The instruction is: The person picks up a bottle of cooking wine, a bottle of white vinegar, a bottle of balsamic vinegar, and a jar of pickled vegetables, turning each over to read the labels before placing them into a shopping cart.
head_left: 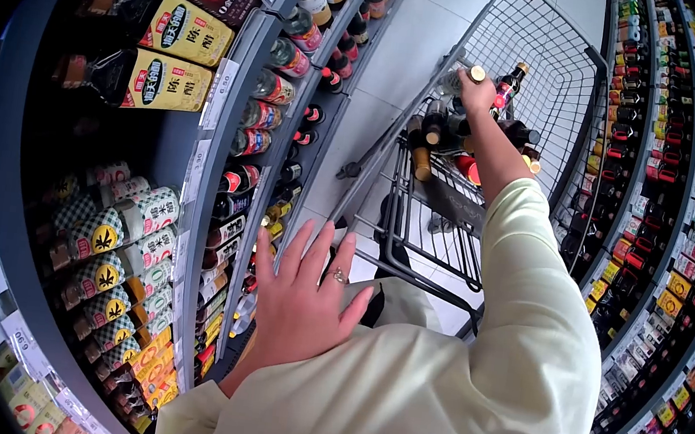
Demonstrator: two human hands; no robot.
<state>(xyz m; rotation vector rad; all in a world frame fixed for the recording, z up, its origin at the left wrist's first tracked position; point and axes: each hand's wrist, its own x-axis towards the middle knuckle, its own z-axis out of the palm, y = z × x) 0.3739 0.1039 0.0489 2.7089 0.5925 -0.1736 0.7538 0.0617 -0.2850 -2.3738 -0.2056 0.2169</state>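
Note:
My right hand (479, 94) reaches into a wire shopping cart (410, 262), fingers closed round the upper part of a bottle with a gold cap (478, 74). Much of that bottle is hidden by the hand; clear glass (449, 82) shows beside it. Close by stands a dark bottle with a red label (509, 86). Several more dark bottles (434, 123) are crowded at the near end of the cart. My left hand (301, 297) is spread open in front of my body, a ring on one finger, holding nothing. It is near the left shelf's edge.
On the left, a shelf (239, 78) carries yellow-labelled vinegar bottles (171, 81), checked-label bottles (108, 277) and price tags. A second shelf (658, 241), filled with sauce bottles, curves along the right. Pale floor tiles (374, 127) run between the left shelf and the cart.

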